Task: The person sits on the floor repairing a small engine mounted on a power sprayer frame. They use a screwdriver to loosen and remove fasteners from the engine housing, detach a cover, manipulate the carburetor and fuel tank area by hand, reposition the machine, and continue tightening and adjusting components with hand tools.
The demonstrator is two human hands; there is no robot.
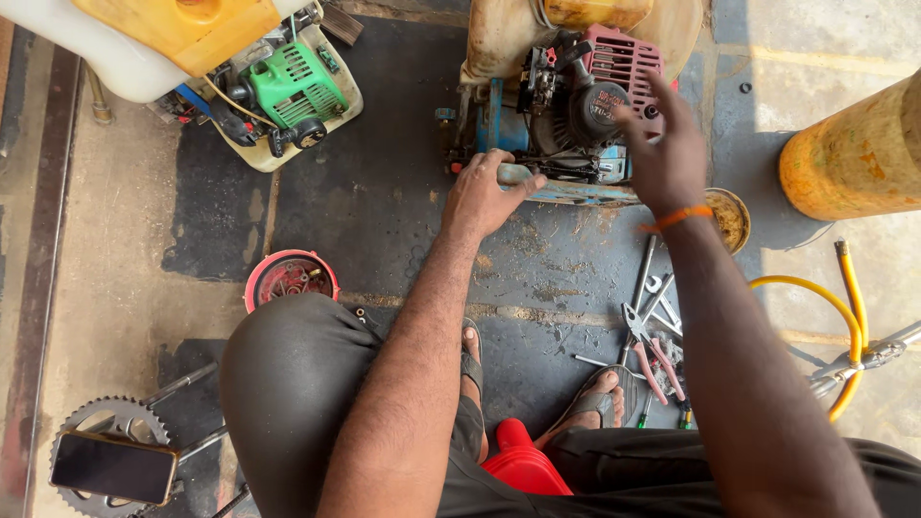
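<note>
Both hands at a small engine unit on a workshop floor, viewed from above.

Nearest the camera: a red plastic container (523, 465) between the sandalled feet, a phone (113, 467) lying on a toothed sprocket (107, 422) at lower left, and pink-handled pliers (649, 357) among loose wrenches (662, 297) at right. A red round cover (289, 278) lies beside the left knee. Farther out, the left hand (486, 195) rests on the blue base frame (576, 190) of the engine (576, 105), fingers curled together over its edge. The right hand (665, 153), with an orange wristband, hovers over the engine's pink-red grille (622, 59), fingers spread, gripping nothing, partly hiding the housing. Beyond: a green engine unit (288, 88) at upper left, and a yellow hose (825, 307) at right.
</note>
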